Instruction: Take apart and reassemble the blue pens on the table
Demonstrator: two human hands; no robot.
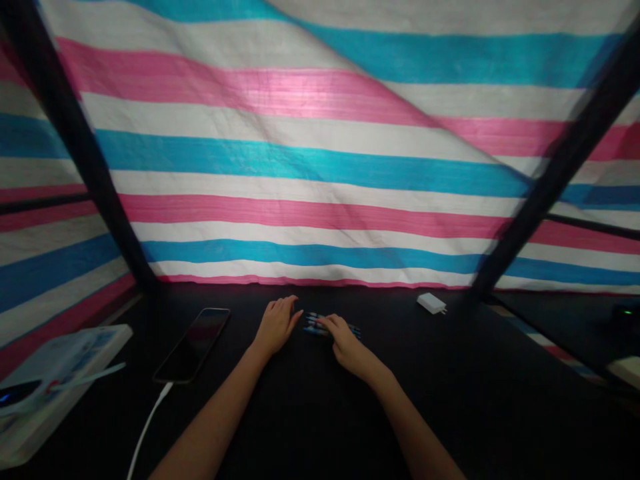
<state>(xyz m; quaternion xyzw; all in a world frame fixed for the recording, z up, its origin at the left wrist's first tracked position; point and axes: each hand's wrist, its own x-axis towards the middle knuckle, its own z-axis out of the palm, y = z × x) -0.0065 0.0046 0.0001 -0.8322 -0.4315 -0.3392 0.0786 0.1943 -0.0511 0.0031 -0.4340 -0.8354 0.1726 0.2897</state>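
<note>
Several pens (313, 329) with blue and dark barrels lie side by side on the black tabletop. My right hand (347, 345) is over their right half, fingers curled down onto them, so the middle of the pens is partly hidden. Just left of the pens, my left hand (276, 327) rests near the tabletop, thumb apart from the other fingers. Nothing shows in it, and a small gap separates it from the pen ends.
A phone (194, 347) with a white cable (150, 420) lies left. Beyond it is a thick white-edged item (65, 373), perhaps a book or box. A white plug adapter (431, 303) sits back right. Dark frame posts and a striped sheet (310, 180) enclose the table.
</note>
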